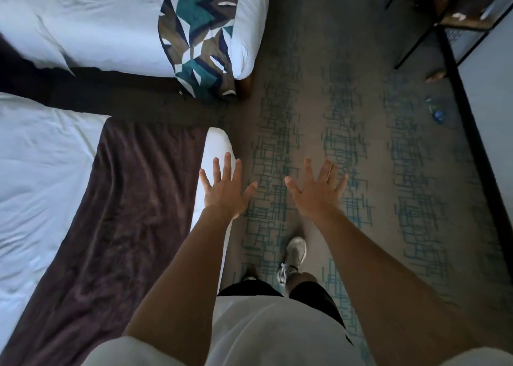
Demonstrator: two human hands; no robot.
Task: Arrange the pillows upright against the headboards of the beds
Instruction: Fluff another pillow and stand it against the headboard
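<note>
Two beds with white covers lie to my left. The near bed (pixel 41 177) has a dark brown runner (pixel 122 213) across its foot. The far bed (pixel 105 30) carries a teal, brown and white patterned runner (pixel 197 41). No pillow or headboard is in view. My left hand (pixel 226 188) is stretched out with fingers spread, over the near bed's foot corner. My right hand (pixel 319 191) is also spread, palm down, above the carpet. Both hold nothing.
Patterned grey and teal carpet (pixel 347 110) covers the aisle at the foot of the beds. A dark gap (pixel 116 96) separates the beds. A black-framed desk or rack (pixel 449 24) stands at the upper right, with a small blue object (pixel 437 114) on the floor beside it. My feet stand below.
</note>
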